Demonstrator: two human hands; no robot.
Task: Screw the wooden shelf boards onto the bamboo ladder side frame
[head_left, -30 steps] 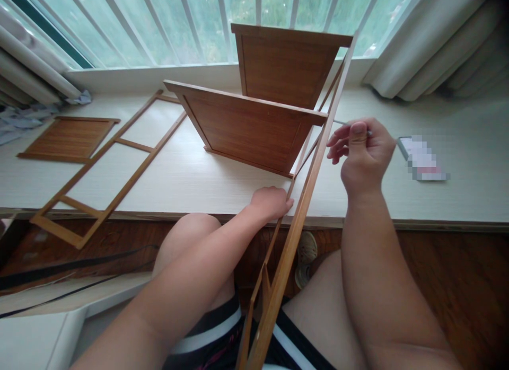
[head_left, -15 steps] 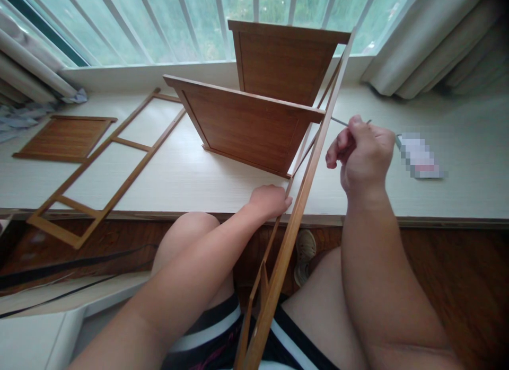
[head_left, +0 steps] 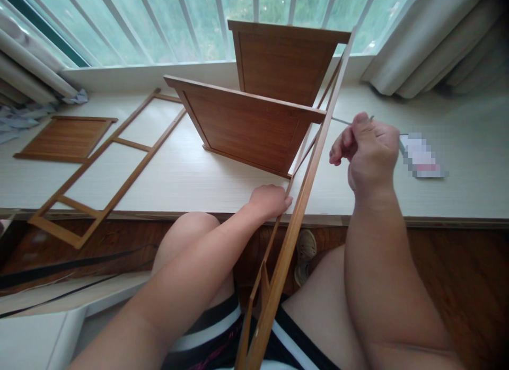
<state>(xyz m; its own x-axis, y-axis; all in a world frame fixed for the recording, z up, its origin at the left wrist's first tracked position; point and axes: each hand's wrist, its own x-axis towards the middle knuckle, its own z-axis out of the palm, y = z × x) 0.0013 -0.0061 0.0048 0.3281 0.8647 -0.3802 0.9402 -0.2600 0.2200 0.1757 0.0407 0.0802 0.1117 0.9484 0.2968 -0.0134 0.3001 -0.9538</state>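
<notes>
My left hand [head_left: 270, 201] is closed around the near rail of an upright wooden side frame [head_left: 297, 221], just above the table edge. In my right hand [head_left: 371, 150] a thin metal hex key [head_left: 341, 121] is pinched between thumb and fingers. Its tip meets the outer side of the frame, level with the end of a wooden panel [head_left: 246, 127]. That panel stands out leftward from the frame, tilted. Farther back, a second wooden panel [head_left: 284, 62] joins the frame's far end. The frame's lower end rests against my lap.
A second ladder-like wooden frame [head_left: 131, 192] lies at the left, overhanging the front edge of the white surface [head_left: 191, 184]. Beside it lies a smaller wooden panel [head_left: 66, 139]. A blurred packet [head_left: 423, 155] is at right. Curtains [head_left: 429, 46] flank the barred window.
My right hand has shifted slightly to the right along with the hex key and its wrist has turned a little. The left hand, frame and panels look unmoved.
</notes>
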